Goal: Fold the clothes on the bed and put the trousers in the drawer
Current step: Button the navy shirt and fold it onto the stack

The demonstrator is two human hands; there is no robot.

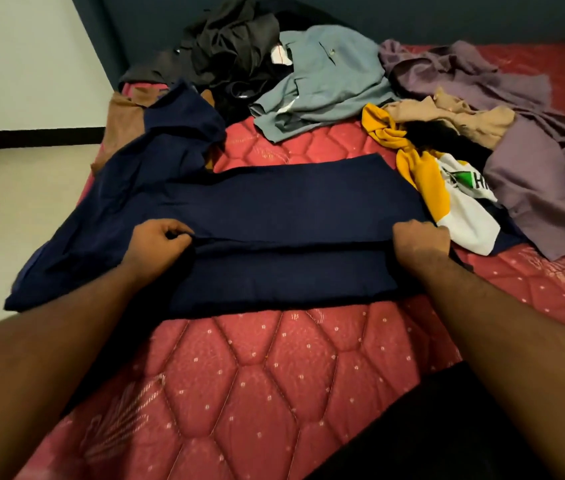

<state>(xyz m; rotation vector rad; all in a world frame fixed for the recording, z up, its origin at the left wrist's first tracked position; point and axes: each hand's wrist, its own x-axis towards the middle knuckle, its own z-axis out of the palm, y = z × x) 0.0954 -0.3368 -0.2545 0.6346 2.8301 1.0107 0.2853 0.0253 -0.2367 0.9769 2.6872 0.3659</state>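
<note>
A navy blue garment lies spread across the red quilted mattress, its left part bunched and hanging toward the bed's left edge. My left hand pinches a fold of the navy cloth at the left. My right hand grips the same fold at the right. A folded-over band of the cloth lies below the line between both hands.
Unfolded clothes are heaped at the back: a black pile, a grey-green shirt, purple cloth, a beige piece, a yellow-and-white shirt. A brown garment hangs at the left edge. Pale floor lies left.
</note>
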